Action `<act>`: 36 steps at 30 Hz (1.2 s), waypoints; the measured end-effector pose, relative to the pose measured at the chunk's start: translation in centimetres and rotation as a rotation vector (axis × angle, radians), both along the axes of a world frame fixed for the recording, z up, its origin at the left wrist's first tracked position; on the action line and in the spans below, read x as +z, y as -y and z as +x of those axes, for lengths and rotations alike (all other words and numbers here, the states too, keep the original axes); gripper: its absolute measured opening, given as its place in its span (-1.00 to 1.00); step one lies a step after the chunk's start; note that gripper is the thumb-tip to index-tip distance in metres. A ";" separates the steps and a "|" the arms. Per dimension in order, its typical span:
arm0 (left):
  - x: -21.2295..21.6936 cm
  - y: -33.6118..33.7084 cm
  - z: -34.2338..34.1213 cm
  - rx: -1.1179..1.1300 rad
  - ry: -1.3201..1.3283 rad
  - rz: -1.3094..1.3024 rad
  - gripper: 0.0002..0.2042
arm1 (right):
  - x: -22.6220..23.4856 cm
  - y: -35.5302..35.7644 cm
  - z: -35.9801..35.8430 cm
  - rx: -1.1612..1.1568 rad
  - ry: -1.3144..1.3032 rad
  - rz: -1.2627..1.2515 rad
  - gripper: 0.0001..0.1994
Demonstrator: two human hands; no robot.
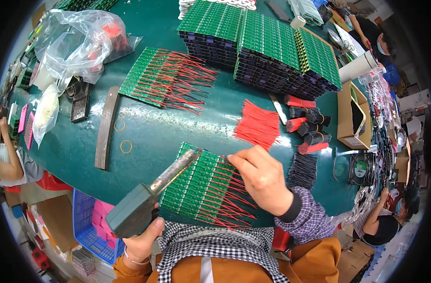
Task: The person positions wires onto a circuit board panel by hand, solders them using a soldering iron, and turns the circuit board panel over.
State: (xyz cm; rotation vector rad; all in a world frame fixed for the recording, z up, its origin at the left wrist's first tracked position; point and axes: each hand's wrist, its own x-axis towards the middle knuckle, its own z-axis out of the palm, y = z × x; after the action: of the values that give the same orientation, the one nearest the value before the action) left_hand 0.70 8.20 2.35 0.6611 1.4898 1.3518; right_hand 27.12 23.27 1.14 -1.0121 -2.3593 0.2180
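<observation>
Left hand (143, 239): I hold the soldering gun (133, 214).
Right hand (263, 177): at the green board (192, 188); I can't tell if it pinches anything.
Red wires (257, 124): 1 pile ahead.

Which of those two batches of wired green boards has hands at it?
The near batch, by the checkered apron: the left hand holds a gun-shaped tool over it, the right hand at its far corner. The far batch lies untouched.

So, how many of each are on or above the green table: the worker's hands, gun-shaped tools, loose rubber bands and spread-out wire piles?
Hands: 2 (left hand, right hand)
Gun-shaped tool: 1
Loose rubber bands: 2
Spread-out wire piles: 2 (red pile, black pile)
Total: 7
</observation>
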 end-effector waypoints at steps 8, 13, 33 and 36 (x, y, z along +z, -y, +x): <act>-0.4 0.8 0.0 -0.192 -0.275 -0.080 -0.59 | -1.6 0.9 -0.6 0.004 -0.030 -0.062 -0.66; -0.8 -0.2 0.4 -0.265 -0.519 0.049 -0.71 | -1.6 1.1 -0.9 -0.020 -0.050 -0.073 -0.68; -0.9 -1.4 0.8 -0.377 -0.611 0.049 -0.77 | -1.5 0.9 -1.1 -0.020 -0.004 -0.066 -0.68; -1.1 -1.2 0.8 -0.366 -0.602 0.049 -0.77 | -1.6 0.9 -1.0 0.001 0.022 -0.048 -0.70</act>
State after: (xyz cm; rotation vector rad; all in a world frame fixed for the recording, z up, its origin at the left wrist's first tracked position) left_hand 1.50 9.43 1.22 1.3865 1.6858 0.9462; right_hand 26.11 22.36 -0.48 -1.0407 -2.3843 0.2659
